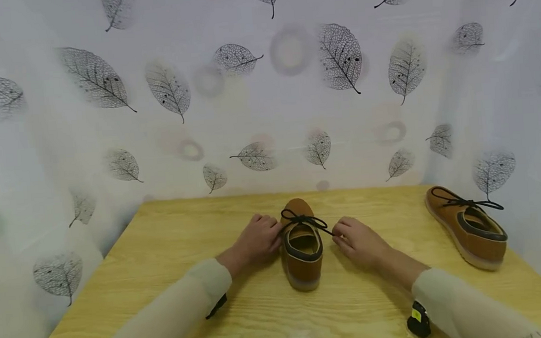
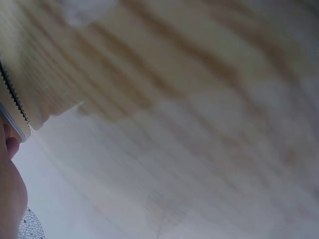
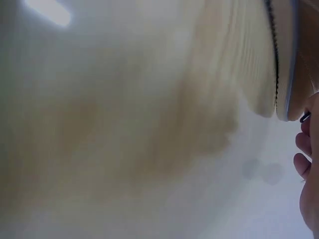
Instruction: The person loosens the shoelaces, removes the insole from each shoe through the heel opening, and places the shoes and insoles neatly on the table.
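From far away, I see a brown shoe (image 1: 304, 275) with a tied black lace (image 1: 323, 229).
It sits mid-counter (image 1: 262, 324), toe near the back edge. The left hand (image 1: 258, 236) pinches lace on one side; the right hand (image 1: 360, 242) pinches it on the other. Another shoe (image 1: 476, 246) sits by the right edge.

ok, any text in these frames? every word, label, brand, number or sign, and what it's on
None readable.
Yellow label on the black device at the right wrist: too small to read.
Right sleeve: dark marks at the frame's bottom edge, cut off, unreadable.
Middle shoe and shoe at right: no lettering visible.
Backdrop: leaf and ring prints, no words.
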The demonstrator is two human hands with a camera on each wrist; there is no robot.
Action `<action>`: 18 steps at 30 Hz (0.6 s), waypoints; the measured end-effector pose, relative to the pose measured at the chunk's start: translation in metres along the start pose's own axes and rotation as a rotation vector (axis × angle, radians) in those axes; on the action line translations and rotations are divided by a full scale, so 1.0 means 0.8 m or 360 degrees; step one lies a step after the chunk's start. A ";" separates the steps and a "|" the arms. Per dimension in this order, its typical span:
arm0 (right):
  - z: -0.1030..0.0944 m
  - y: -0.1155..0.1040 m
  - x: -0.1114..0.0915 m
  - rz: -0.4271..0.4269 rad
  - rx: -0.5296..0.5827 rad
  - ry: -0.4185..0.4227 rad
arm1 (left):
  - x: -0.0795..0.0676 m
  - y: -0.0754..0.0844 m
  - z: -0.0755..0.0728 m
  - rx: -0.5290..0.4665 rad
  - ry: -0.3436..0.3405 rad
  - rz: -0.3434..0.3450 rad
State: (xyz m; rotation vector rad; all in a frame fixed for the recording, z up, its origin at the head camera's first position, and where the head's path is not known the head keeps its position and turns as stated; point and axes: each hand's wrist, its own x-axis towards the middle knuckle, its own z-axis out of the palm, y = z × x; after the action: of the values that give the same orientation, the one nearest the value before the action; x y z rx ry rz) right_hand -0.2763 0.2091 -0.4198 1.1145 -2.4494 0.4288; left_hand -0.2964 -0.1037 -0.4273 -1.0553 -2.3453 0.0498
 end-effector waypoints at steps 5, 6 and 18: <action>0.002 0.010 0.006 -0.0449 -0.0322 0.0190 | -0.003 0.004 0.000 0.0011 0.0014 -0.0003; 0.003 0.012 0.006 -0.0499 -0.0357 0.0204 | -0.005 0.004 0.000 0.0008 0.0018 -0.0005; 0.003 0.007 0.004 -0.0290 -0.0339 0.0127 | -0.001 0.001 -0.005 -0.0059 -0.0020 -0.0046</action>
State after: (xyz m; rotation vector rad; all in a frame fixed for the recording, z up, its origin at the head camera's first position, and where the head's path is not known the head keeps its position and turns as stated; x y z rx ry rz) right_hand -0.2833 0.2097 -0.4207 1.1911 -2.2393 0.1493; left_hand -0.2933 -0.1041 -0.4242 -1.0414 -2.3806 0.0020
